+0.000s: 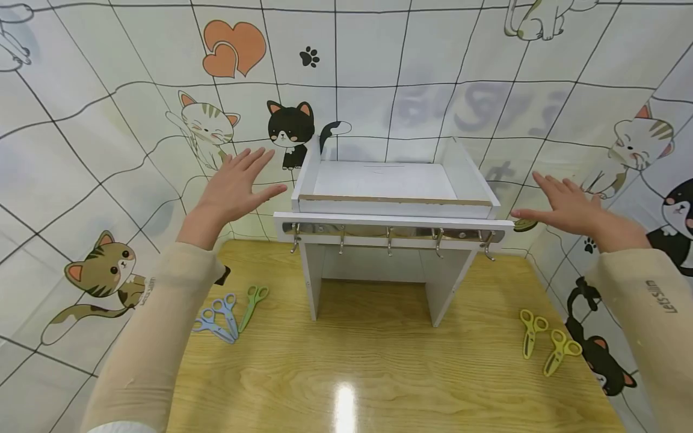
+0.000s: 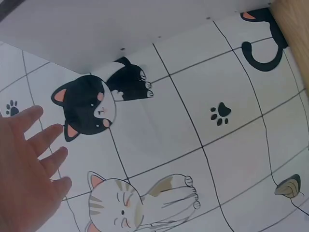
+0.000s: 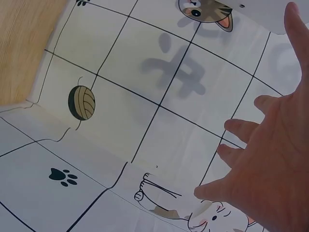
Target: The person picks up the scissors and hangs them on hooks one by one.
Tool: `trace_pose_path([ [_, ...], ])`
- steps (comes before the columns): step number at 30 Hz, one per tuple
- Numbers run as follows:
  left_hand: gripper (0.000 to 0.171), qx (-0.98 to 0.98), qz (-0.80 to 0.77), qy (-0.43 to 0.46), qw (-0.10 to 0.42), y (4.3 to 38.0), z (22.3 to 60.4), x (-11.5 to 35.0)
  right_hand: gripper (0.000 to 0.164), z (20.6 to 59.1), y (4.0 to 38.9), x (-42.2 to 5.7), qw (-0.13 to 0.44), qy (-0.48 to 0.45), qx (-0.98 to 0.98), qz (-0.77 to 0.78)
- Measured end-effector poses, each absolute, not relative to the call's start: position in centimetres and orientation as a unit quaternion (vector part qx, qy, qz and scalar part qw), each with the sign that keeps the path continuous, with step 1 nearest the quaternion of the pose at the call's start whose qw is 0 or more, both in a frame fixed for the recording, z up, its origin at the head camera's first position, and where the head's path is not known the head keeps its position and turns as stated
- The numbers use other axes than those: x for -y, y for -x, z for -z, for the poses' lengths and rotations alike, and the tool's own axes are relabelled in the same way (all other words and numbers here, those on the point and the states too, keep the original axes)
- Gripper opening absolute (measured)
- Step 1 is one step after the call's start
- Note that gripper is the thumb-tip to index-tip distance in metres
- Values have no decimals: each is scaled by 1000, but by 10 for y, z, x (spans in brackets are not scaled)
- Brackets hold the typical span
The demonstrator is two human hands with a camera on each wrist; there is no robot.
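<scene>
Both hands are raised in the air with fingers spread and hold nothing. In the head view my left hand [image 1: 234, 186] is left of a white shelf unit [image 1: 397, 207], its thumb pointing toward the unit's side. My right hand [image 1: 568, 204] is off the unit's right end, thumb pointing inward. The unit stands on two side panels, with an open tray on top and a metal rail of several hooks [image 1: 389, 240] along its front. In the left wrist view the left hand [image 2: 31, 169] shows at the left edge; in the right wrist view the right hand [image 3: 270, 150] is spread at the right.
On the wooden table [image 1: 368, 361], two blue scissors [image 1: 223, 319] and a green pair of scissors [image 1: 252, 308] lie at left. Two yellow pairs of scissors [image 1: 560, 352] lie near the right edge. A cloth wall [image 1: 368, 108] with printed cats surrounds the table at back and sides.
</scene>
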State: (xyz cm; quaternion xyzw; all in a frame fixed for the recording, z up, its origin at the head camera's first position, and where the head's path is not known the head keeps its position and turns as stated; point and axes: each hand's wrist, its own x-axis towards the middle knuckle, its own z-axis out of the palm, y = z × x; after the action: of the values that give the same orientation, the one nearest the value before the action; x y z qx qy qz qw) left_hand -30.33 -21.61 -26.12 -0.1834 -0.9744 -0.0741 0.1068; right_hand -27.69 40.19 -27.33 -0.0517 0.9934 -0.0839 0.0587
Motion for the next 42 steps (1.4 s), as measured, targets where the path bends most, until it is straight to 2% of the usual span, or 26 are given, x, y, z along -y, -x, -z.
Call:
trace_pose_path([
  [7,80,956,96,235,147,297,251,205,111,277,275,-402,63,52,-992,94],
  [20,68,917,140,326,180,276,241,183,112,283,278,-404,58,64,-993,86],
  [29,70,894,182,374,164,264,247,173,108,291,281,-404,44,97,-989,106],
  [42,47,854,232,431,174,260,260,171,107,302,275,-409,59,106,-985,126],
])
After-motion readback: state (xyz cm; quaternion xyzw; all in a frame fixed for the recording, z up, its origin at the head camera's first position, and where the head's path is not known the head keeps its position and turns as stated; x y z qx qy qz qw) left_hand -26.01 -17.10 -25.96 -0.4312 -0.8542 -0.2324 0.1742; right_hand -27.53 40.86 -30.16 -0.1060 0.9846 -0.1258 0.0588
